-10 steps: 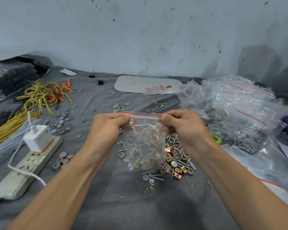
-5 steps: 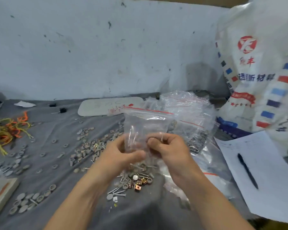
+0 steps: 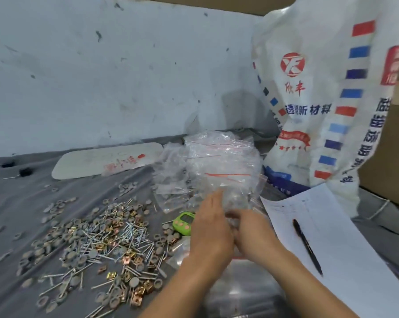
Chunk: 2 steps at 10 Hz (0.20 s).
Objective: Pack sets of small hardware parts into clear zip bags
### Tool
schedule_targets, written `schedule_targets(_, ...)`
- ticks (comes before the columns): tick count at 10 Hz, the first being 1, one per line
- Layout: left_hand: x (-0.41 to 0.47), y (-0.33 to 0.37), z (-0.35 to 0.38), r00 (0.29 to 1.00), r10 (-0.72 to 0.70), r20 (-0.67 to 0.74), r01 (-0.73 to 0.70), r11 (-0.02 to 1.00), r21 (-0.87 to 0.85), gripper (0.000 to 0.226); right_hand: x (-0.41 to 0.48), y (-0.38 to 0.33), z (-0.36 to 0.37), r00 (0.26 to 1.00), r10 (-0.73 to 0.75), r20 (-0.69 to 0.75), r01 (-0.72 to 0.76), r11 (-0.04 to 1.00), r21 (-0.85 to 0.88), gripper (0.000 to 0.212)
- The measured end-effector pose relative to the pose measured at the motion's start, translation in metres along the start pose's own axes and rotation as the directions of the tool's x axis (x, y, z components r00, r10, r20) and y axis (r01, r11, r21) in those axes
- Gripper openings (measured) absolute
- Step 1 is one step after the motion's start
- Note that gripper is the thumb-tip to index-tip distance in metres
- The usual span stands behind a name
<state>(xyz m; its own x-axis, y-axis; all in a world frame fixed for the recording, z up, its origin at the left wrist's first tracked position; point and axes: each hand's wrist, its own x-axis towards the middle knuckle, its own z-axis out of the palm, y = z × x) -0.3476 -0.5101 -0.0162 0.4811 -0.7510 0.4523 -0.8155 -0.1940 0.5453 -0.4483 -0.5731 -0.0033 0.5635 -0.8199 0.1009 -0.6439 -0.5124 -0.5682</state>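
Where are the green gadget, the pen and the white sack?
green gadget (image 3: 184, 223), head view, middle of its face
pen (image 3: 307, 246), head view, middle of its barrel
white sack (image 3: 292, 64), head view, its red logo

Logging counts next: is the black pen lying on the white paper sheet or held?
Lying flat: the black pen rests on the white paper sheet, nothing holding it.

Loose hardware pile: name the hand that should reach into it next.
Left. The left hand sits on the side of the loose hardware pile, which spreads to its left. The right hand lies beyond it, next to the paper sheet, and would likely have to cross over.
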Motion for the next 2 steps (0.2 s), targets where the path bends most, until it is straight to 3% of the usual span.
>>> schedule_targets(1,-0.003,-0.011,0.006,0.949,0.016,0.316,-0.08,0.978,0.193,0.048,0.004,0.012,0.02,0.983,-0.051,0.174,0.08,0.984,-0.162,0.033)
schedule_targets(2,-0.014,-0.015,-0.006,0.948,0.004,0.318,-0.093,0.96,0.265,0.059,0.003,0.014,0.014,0.991,-0.072,0.109,0.074,0.997,-0.015,0.052)
